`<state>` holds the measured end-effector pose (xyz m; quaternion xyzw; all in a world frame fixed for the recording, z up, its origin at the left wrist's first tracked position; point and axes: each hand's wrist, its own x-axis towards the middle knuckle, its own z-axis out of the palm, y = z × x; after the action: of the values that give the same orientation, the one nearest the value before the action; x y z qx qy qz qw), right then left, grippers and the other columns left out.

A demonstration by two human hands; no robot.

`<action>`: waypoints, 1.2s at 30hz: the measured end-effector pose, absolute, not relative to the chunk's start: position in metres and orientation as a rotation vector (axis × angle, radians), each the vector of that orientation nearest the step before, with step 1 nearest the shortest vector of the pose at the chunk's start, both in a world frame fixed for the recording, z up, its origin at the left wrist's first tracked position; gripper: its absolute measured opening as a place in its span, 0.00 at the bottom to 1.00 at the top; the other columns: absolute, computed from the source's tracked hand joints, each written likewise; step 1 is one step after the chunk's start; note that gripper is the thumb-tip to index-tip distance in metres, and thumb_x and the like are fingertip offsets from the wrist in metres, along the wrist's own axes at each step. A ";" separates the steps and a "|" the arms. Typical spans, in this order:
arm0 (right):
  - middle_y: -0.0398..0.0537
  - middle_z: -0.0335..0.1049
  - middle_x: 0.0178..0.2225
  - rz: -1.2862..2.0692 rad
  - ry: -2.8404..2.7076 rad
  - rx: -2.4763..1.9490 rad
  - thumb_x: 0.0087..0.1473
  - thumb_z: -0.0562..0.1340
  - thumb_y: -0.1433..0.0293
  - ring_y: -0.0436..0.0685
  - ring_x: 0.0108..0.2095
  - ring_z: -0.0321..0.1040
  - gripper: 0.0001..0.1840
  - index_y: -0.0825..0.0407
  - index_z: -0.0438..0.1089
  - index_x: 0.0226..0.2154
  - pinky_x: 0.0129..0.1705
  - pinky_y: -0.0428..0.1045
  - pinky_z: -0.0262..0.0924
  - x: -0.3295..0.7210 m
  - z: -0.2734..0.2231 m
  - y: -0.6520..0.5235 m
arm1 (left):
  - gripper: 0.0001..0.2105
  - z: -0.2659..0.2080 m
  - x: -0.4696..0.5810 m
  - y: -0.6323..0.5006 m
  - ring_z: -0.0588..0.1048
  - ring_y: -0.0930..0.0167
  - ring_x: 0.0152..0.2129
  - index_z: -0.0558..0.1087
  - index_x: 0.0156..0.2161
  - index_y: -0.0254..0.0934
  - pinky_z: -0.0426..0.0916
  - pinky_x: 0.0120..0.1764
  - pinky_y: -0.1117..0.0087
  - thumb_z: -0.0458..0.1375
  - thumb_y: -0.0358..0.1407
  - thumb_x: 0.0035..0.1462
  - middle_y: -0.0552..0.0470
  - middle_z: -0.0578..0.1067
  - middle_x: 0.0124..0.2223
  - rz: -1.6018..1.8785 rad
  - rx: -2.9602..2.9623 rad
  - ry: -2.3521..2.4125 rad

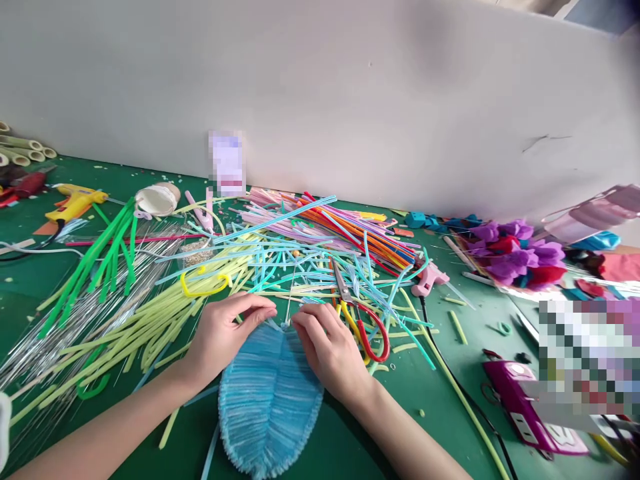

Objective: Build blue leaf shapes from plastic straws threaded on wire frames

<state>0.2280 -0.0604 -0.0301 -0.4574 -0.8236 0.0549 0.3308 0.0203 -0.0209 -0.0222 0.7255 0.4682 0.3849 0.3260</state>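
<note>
A blue leaf-shaped piece made of fuzzy pipe cleaners (270,400) hangs between my hands above the green table, its wide rounded end toward me. My left hand (227,330) is closed in a pinch at the upper left edge of the leaf shape. On the other side, the curled fingers of my right hand (330,347) grip its upper right edge. A thin metal wire (290,297) sticks up from the top between the two hands. Just beyond my right hand lie red-handled scissors (373,330) and a yellow-handled pair (353,323), partly overlapping.
Loose pipe cleaners in yellow-green (165,317), light blue (280,263) and orange (345,233) cover the table. Bare wires (145,260) and a yellow glue gun (75,202) lie left. A pink glue gun (430,277), purple flowers (520,250) and a magenta power strip (525,407) are right.
</note>
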 end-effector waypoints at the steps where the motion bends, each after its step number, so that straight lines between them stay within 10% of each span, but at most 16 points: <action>1: 0.53 0.73 0.38 0.176 -2.150 -1.191 0.68 0.51 0.73 0.57 0.37 0.70 0.11 0.50 0.67 0.43 0.39 0.50 0.66 0.227 -0.030 -0.062 | 0.10 -0.023 0.020 -0.021 0.79 0.68 0.30 0.80 0.36 0.41 0.72 0.36 0.72 0.61 0.44 0.61 0.53 0.83 0.35 1.012 1.891 1.239; 26: 0.51 0.80 0.43 1.207 -1.386 -1.223 0.61 0.63 0.65 0.59 0.44 0.78 0.10 0.49 0.69 0.44 0.46 0.52 0.72 0.225 -0.035 -0.061 | 0.14 -0.034 0.014 -0.017 0.76 0.67 0.39 0.78 0.48 0.40 0.71 0.43 0.67 0.56 0.25 0.61 0.49 0.81 0.40 0.805 2.270 0.833; 36: 0.54 0.74 0.45 0.501 -1.999 -1.345 0.63 0.60 0.71 0.61 0.47 0.71 0.09 0.50 0.77 0.43 0.50 0.57 0.69 0.241 -0.030 -0.056 | 0.05 -0.039 0.016 -0.013 0.78 0.70 0.37 0.80 0.41 0.39 0.70 0.41 0.72 0.62 0.32 0.61 0.53 0.81 0.38 0.806 2.138 0.939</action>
<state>0.2409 -0.0556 -0.0297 -0.5153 -0.7657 0.1918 0.3338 0.0160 -0.0125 -0.0394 0.8172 0.3588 0.3081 0.3294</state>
